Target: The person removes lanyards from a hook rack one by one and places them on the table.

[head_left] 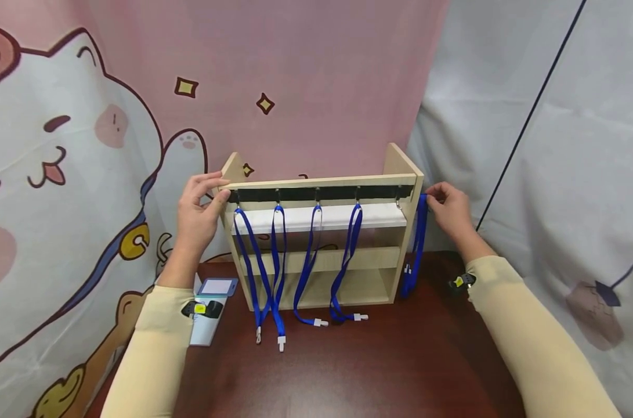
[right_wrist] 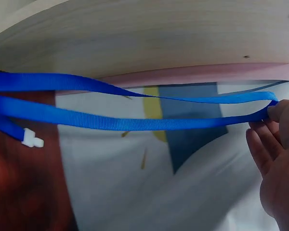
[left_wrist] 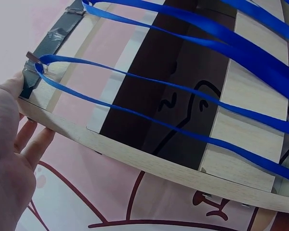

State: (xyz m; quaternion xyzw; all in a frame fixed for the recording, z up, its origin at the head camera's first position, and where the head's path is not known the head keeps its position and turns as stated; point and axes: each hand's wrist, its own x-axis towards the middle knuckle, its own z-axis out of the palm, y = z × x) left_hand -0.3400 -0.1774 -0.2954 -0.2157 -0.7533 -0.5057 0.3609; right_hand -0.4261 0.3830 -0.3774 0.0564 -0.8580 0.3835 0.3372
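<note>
A light wooden rack [head_left: 321, 258] stands on the dark red-brown table. My left hand [head_left: 198, 206] grips its upper left corner, thumb on the front and fingers round the side panel. Beyond the right side panel, my right hand [head_left: 449, 212] pinches the top loop of a blue lanyard [right_wrist: 135, 123]. The lanyard hangs down alongside the rack, its white clip [right_wrist: 32, 138] near the lower end. Several more blue lanyards [head_left: 308, 261] hang by their loops from hooks on the rack's black strip [head_left: 295, 194]. The rightmost hook [head_left: 398, 202] holds no lanyard.
Left of the rack, a blue-edged card holder [head_left: 218, 287] and a pale blue-white box-like thing [head_left: 206, 328] sit partly behind my left forearm. Clips of the hanging lanyards reach the table [head_left: 347, 366] in front of the rack. A printed curtain [head_left: 316, 75] closes off the back.
</note>
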